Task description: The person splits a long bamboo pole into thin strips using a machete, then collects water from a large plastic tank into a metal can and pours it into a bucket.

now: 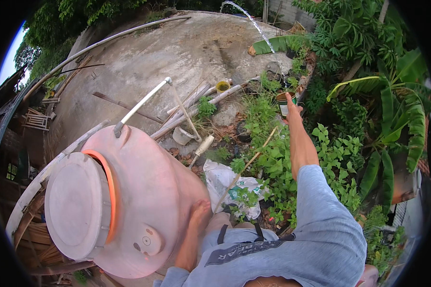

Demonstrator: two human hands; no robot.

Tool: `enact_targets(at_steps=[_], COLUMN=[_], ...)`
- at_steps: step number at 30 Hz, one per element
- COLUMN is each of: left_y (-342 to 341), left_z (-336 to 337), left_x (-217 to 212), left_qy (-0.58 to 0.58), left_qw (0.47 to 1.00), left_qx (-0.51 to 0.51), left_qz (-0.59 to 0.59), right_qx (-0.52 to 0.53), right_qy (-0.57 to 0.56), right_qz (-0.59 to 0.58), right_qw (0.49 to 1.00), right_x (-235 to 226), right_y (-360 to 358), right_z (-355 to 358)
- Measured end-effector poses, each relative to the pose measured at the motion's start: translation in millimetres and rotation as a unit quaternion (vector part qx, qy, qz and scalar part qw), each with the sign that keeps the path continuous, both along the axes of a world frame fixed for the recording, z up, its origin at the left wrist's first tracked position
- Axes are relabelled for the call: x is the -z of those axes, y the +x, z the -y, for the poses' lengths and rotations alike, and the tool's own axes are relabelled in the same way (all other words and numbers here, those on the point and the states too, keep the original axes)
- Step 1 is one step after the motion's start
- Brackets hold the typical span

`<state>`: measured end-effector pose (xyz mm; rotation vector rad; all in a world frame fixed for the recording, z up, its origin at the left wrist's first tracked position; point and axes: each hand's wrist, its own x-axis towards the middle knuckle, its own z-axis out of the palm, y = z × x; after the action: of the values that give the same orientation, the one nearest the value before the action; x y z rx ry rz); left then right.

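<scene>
At the end of my outstretched right arm, my right hand (pixel 292 111) is closed round a tin can (pixel 283 99) with a green and white side. The can is held over the plants, its mouth upward. Beyond it, a stream of water (pixel 254 23) arcs through the air and falls toward the can; scattered drops show just above the rim. My left hand (pixel 199 210) rests against the side of a large faded pink water tank (pixel 148 177), fingers laid on its surface. The tank has a round lid (pixel 74 201) with an orange ring beneath it.
A white pipe (pixel 143 101) with an elbow rises from the tank. Beside it lie poles (pixel 196 110), a yellow container (pixel 222 86) and a white sack (pixel 234 184). Leafy plants (pixel 282 172) and a thin stick (pixel 246 167) stand before me. Banana leaves (pixel 392 105) are at right.
</scene>
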<state>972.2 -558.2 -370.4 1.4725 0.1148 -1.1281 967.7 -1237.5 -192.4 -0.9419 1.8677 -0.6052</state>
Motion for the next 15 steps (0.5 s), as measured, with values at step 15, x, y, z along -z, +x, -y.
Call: enact_targets(at_steps=[15], left_y=[-18], left_z=[-25], left_x=[-3], left_qy=[0.083], left_qw=[0.996], left_qx=[-0.004], left_qz=[-0.029], right_qx=[-0.027], right_qy=[0.328], right_qz=[0.230], right_qw=[0.916], right_x=[221], right_y=[-465], right_z=[-413])
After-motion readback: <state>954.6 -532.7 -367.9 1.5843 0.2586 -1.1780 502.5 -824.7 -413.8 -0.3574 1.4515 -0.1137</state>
